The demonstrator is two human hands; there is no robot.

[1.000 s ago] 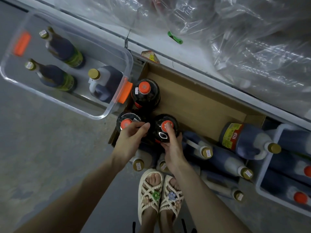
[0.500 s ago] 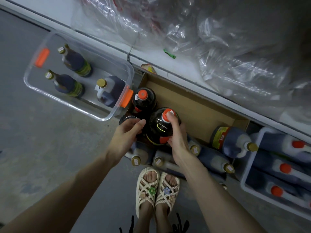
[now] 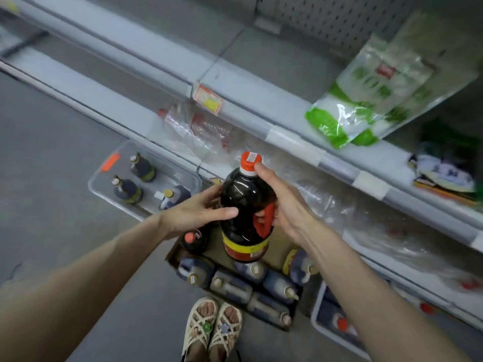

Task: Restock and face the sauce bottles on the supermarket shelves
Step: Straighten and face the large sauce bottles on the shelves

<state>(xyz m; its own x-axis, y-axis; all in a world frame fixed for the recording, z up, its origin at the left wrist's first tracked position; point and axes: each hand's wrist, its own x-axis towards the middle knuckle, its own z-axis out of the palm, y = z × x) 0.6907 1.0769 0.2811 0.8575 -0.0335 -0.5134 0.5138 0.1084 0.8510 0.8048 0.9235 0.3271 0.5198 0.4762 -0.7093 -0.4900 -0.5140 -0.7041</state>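
Observation:
A large dark sauce bottle [image 3: 244,205] with an orange cap, a red handle and a yellow-red label hangs upright in the air between my hands. My right hand [image 3: 285,205] grips its red handle, with the thumb up near the cap. My left hand [image 3: 198,212] rests against the bottle's left side with the fingers spread. Below it, one more orange-capped bottle [image 3: 192,240] stands in the cardboard box [image 3: 173,257] on the floor. Several dark bottles [image 3: 230,283] lie on their sides along the box's near edge.
A clear plastic bin [image 3: 104,184] holding three bottles stands on the floor to the left. Grey shelves [image 3: 261,95] run diagonally ahead, with green-and-white bags [image 3: 366,100] at the right and clear wrapped packs [image 3: 198,131] on the lower level. A white crate [image 3: 317,322] of bottles sits at the lower right.
The bottle has been lifted out of the box, up towards the shelves. My left hand left the other bottle's cap and now touches the lifted bottle. The view tilted upwards.

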